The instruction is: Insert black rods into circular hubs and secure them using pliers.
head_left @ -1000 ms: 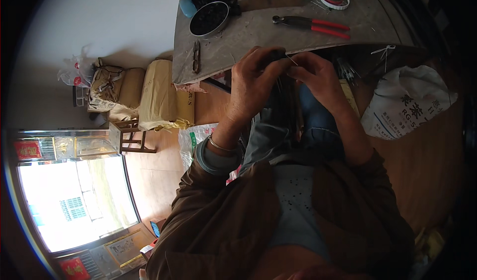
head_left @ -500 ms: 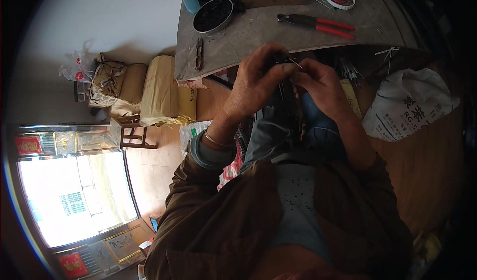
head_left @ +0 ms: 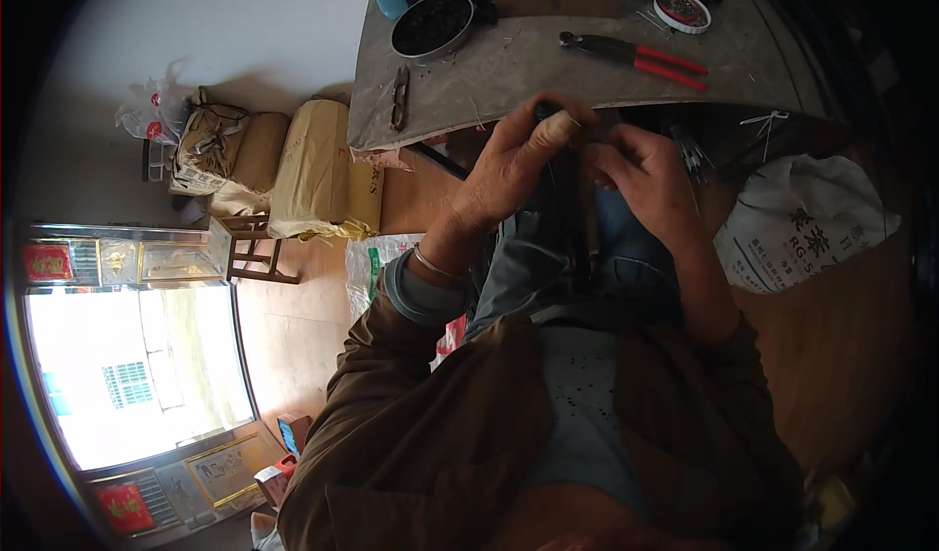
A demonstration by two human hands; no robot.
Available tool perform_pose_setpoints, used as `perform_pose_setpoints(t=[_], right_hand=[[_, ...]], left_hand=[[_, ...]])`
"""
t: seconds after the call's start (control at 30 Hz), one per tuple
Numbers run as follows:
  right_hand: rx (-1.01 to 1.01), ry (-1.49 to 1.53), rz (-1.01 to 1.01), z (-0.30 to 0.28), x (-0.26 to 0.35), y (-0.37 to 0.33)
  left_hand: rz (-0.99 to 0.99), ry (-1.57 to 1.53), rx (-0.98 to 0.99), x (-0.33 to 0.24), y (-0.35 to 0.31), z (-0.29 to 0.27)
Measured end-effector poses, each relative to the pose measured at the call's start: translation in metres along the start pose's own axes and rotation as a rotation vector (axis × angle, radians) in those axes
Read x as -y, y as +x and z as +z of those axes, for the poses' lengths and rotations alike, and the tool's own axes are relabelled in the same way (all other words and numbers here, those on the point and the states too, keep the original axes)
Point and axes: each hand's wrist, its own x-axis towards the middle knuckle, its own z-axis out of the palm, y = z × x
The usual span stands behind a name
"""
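Observation:
My left hand [head_left: 516, 162] is closed round a small black part [head_left: 546, 110], whose dark rounded end shows beside the thumb. Just to its right, my right hand [head_left: 638, 168] has its fingers pinched together; what they hold, if anything, cannot be made out. The two hands are close to each other over my lap, in front of the table's near edge. Past them on the table [head_left: 528, 72] lie pliers with red handles [head_left: 670, 68]. Farther left rests a small pair of dark snips [head_left: 400, 98].
A round bowl of black parts [head_left: 432, 27] stands at the table's back left. A white-rimmed dish of small metal pieces [head_left: 682, 11] is at the back right. Thin metal rods [head_left: 690, 150] and a white sack [head_left: 807, 220] are right of my legs; wrapped cartons [head_left: 311, 170] stand left.
The thin metal wire seen between my fingertips no longer shows clearly. My left thumb has straightened over the black part, and my right hand has shifted slightly down. The whole view has shifted a little.

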Motion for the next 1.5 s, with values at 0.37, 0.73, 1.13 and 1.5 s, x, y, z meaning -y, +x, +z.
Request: perform_pose_setpoints(t=[0.37, 0.73, 1.13, 1.5], right_hand=[[-0.246, -0.172, -0.371, 0.010, 0.017, 0.032], [-0.059, 0.365, -0.080, 0.044, 0.003, 0.016], [-0.341, -1.103, -0.519, -0.074, -0.057, 0.099], [-0.347, -0.536, -0.376, -0.063, -0.040, 0.061]], left_hand=[[-0.058, -0.007, -0.447, 0.019, -0.004, 0.022], [-0.054, 0.066, -0.597, 0.018, 0.002, 0.012], [-0.093, -0.076, -0.550, 0.024, -0.011, 0.011], [-0.083, -0.038, -0.587, 0.027, -0.007, 0.004]])
